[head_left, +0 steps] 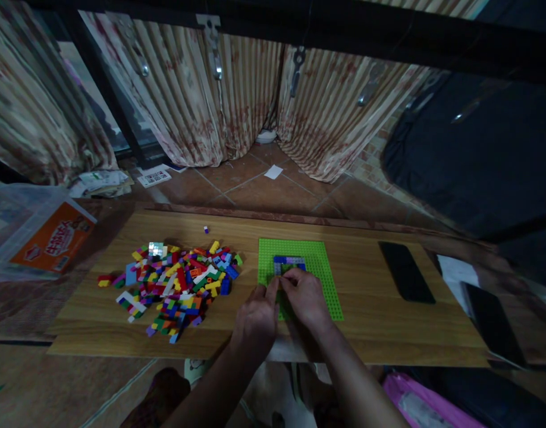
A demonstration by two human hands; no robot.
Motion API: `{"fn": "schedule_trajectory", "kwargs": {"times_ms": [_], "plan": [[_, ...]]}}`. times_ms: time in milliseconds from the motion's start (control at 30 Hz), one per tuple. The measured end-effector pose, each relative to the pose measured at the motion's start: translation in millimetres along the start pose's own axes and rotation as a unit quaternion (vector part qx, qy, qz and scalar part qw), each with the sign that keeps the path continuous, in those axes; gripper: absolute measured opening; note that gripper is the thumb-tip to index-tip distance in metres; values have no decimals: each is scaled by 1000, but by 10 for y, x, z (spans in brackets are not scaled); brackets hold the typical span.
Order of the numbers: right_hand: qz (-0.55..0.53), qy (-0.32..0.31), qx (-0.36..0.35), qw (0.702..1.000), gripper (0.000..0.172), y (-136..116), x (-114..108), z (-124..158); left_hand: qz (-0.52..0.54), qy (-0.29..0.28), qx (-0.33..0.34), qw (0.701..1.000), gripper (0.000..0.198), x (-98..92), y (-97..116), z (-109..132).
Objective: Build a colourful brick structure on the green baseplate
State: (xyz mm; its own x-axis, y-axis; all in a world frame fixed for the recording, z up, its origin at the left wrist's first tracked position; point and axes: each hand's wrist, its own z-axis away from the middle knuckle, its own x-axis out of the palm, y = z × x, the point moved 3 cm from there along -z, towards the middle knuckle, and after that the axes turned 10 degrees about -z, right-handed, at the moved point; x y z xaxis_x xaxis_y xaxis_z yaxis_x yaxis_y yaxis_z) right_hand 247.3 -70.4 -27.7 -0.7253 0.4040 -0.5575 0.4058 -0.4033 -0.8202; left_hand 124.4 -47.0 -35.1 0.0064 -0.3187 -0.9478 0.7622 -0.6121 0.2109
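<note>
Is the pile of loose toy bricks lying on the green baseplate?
No, the loose toy bricks lie on the wooden tabletop, left of the green baseplate.

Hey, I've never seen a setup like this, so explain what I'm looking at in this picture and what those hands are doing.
There's no machine here: these are a person's own bare hands. The single picture comes from a camera worn on their head, looking forward and down. On the wooden tabletop, a heap of colorful toy bricks lies to the left. In front of the person is a green studded plate bearing some blue and greyish bricks. To the right lies a flat black object. The left hand and right hand meet over the plate, fingertips close together by those bricks. Whether they hold a small piece is too hidden to tell.
</note>
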Motion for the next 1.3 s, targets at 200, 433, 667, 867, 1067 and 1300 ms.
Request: {"fn": "schedule_trajectory", "kwargs": {"times_ms": [200,433,667,867,1067,1300], "plan": [[-24,12,0,1000,17,13,4,-7,-46,-7,-13,999,54,67,80,30],[-15,11,-9,1000,16,43,30,-47,-99,-6,-4,995,51,59,111,1],[19,8,-11,1000,17,59,50,-75,-112,-27,-4,993,51,-59,131,-25],[-2,9,-42,999,20,36,38,-12,-110,-11,24,994,52,-146,162,19],[-92,104,-2,990,35,287,-482,-81,-51,23,31,998,46,-119,-5,8],[51,68,23,996,28,482,-782,-167,-42,31,-5,999,55,-148,-9,9]]}}
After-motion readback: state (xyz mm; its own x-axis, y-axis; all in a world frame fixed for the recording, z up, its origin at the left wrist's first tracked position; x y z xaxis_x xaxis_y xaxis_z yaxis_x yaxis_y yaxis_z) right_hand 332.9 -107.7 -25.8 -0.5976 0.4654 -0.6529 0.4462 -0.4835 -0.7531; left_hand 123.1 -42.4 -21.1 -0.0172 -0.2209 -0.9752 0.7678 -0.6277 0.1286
